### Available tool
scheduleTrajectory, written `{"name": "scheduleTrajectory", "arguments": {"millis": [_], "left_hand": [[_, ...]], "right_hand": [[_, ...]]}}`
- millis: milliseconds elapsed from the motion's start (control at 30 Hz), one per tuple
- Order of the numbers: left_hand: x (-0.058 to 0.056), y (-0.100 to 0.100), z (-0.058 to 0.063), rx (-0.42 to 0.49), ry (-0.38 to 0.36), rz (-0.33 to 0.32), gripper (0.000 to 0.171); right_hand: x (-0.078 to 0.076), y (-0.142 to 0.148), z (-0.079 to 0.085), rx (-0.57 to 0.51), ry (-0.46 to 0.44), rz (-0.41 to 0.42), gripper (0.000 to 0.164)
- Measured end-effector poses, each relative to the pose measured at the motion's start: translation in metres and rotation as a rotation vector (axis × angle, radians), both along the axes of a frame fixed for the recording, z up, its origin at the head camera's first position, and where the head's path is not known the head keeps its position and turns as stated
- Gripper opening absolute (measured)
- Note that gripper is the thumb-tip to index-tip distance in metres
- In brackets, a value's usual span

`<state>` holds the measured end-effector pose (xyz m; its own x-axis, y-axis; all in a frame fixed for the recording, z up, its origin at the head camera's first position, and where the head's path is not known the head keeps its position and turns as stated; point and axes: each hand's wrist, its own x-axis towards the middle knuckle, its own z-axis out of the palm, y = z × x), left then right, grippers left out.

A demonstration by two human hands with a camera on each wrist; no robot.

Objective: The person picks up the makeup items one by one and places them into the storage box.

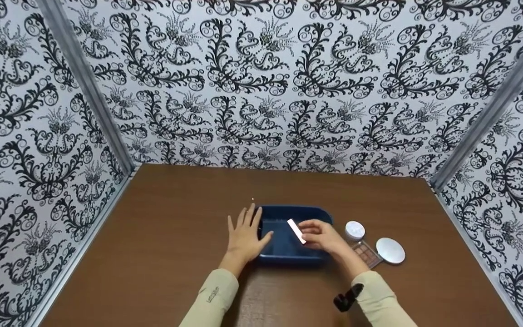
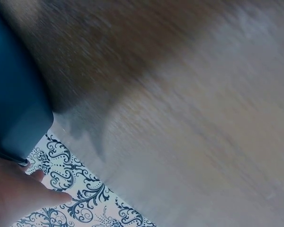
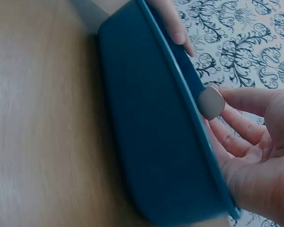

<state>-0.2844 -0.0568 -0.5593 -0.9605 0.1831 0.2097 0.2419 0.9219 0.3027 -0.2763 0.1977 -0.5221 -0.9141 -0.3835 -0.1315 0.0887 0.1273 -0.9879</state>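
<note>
A dark blue plastic basin [image 1: 288,260] sits on the brown table in the head view. At its left rim rests my left hand [image 1: 245,234], fingers straight and spread, thumb reaching over the inside. My right hand [image 1: 324,236] pinches a slim pale stick-shaped tube [image 1: 296,231] between thumb and fingers, above the basin's right half. In the right wrist view the tube's rounded-square, beige end [image 3: 211,103] shows just past the basin's rim [image 3: 191,106]. The left wrist view catches only part of the left hand [image 2: 19,194] beside the basin's wall [image 2: 19,85].
Right of the basin lie a small round white container [image 1: 355,230], a palette with several brownish pans [image 1: 367,254] and a larger round silvery-white disc [image 1: 390,250]. The right forearm partly covers the palette. Patterned walls [image 1: 261,91] enclose the wooden table [image 1: 175,218].
</note>
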Motion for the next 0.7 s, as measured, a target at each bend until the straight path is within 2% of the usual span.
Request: {"name": "scheduleTrajectory", "arguments": {"millis": [233, 467, 700], "left_hand": [[-0.002, 0.002, 0.0, -0.012, -0.019, 0.016, 0.079], [0.003, 0.0, -0.004, -0.01, -0.035, 0.014, 0.078], [0.0, 0.0, 0.002, 0.016, -0.03, 0.002, 0.078]], "right_hand": [[-0.002, -0.02, -0.01, -0.007, -0.059, -0.021, 0.045], [-0.001, -0.041, -0.019, 0.106, -0.038, -0.038, 0.036], [-0.009, -0.056, -0.019, 0.179, -0.05, -0.073, 0.033]]}}
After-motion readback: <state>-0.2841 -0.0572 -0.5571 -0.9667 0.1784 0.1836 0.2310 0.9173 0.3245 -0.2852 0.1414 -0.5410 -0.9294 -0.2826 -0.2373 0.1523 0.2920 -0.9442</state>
